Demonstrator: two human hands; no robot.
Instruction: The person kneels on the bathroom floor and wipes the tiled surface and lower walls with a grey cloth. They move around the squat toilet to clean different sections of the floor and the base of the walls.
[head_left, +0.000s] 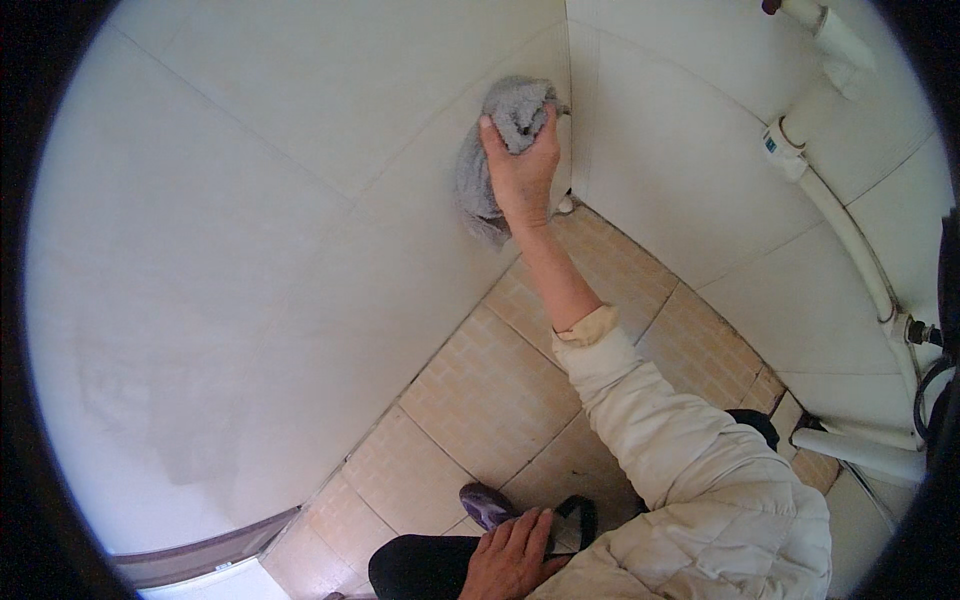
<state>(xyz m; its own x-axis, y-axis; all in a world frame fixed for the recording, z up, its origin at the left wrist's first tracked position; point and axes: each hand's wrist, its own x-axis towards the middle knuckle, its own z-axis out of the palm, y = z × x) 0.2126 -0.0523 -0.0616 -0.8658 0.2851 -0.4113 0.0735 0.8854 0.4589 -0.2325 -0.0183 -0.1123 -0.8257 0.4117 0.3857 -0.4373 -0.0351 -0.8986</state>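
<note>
My right hand (525, 172) is stretched out with its fingers closed around a bunched grey cloth (517, 105). It holds the cloth against the pale tiled wall (300, 225), near the corner and just above the floor. Part of the cloth hangs to the left of the wrist. Down at the bottom, my left hand (514, 551) lies on my black-trousered knee (424, 566), back up and holding nothing visible. A quilted cream sleeve (675, 450) covers the right arm.
Tan patterned tiles (480, 375) cover the floor. A white pipe (847, 225) with fittings runs along the right wall (675, 165). A small pale object (565, 204) lies in the corner. A dark shoe (486, 504) shows beside the left hand. A brown-edged strip (217, 544) is at lower left.
</note>
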